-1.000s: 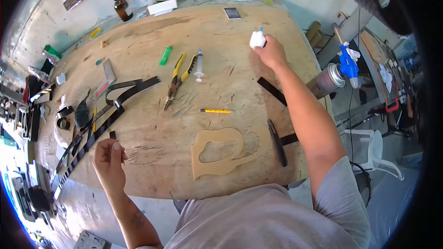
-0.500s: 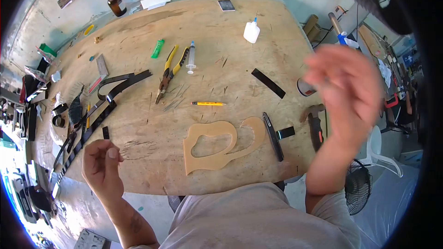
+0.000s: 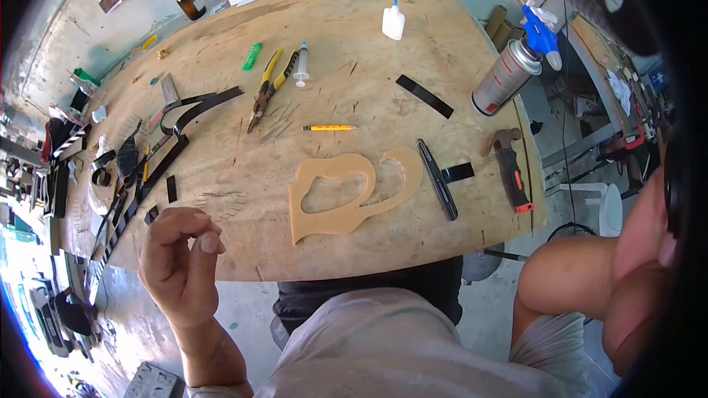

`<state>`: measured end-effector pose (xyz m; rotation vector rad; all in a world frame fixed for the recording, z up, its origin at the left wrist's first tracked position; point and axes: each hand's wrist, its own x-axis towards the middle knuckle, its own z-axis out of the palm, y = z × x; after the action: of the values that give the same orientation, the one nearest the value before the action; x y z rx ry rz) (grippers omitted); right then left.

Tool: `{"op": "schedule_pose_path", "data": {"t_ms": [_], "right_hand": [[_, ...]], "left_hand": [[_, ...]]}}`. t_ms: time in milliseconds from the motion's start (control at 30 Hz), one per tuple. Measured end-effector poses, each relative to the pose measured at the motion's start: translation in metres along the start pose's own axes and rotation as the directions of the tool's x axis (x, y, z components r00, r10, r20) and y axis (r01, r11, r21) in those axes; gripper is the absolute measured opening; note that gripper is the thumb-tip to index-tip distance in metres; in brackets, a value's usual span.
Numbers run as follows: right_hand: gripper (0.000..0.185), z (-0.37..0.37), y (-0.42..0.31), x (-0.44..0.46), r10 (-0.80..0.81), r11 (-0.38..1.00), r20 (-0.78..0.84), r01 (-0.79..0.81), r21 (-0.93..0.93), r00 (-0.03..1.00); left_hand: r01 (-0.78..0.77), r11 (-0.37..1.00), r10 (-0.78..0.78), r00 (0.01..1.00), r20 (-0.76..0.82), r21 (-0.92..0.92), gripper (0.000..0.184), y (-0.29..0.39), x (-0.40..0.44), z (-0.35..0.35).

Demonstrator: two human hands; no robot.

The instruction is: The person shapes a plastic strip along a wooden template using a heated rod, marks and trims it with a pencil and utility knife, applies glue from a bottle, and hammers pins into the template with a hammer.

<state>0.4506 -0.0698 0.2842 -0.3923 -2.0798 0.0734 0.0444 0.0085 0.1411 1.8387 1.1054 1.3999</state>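
My left hand (image 3: 181,269) hovers at the table's front left edge, thumb and forefinger pinched together; anything between them is too small to make out. Close by, several short thin dark bits (image 3: 225,203) are scattered on the wood. A tan curved cut-out piece (image 3: 335,222) with an opening in it lies at the front middle. Beside it rests a black utility knife (image 3: 439,180) next to a short black strip (image 3: 459,172). My right arm (image 3: 564,276) is bent up at the right edge, and its hand's fingers are hidden there.
A yellow pencil (image 3: 329,128), pliers (image 3: 269,88), a syringe (image 3: 302,66) and a white bottle (image 3: 394,23) are on the wooden table (image 3: 295,29). On the right are a hammer (image 3: 509,169) and a blow torch (image 3: 509,77). Black strips (image 3: 173,151) lie left.
My right hand has swung from above the table's right side to the frame's edge, uncovering the torch and hammer. The view has shifted, and my left hand stays pinched.
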Motion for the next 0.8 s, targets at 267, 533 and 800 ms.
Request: {"op": "schedule_pose_path", "data": {"t_ms": [267, 533, 800], "right_hand": [[0.050, 0.014, -0.052, -0.025, -0.069, 0.994, -0.014, 0.068, -0.085, 0.998], [0.049, 0.017, -0.092, -0.036, -0.148, 0.975, -0.059, 0.136, -0.178, 0.987], [0.049, 0.038, -0.113, -0.019, -0.199, 0.971, -0.131, 0.178, -0.157, 0.971]], "left_hand": [[-0.009, 0.997, 0.004, 0.998, 0.059, 0.078, 0.013, 0.009, -0.073, -0.018], [0.105, 0.991, -0.098, 0.992, -0.084, 0.086, 0.012, 0.025, -0.086, -0.026], [-0.038, 0.905, -0.028, 0.988, 0.150, 0.423, 0.022, -0.048, 0.002, 0.029]]}}
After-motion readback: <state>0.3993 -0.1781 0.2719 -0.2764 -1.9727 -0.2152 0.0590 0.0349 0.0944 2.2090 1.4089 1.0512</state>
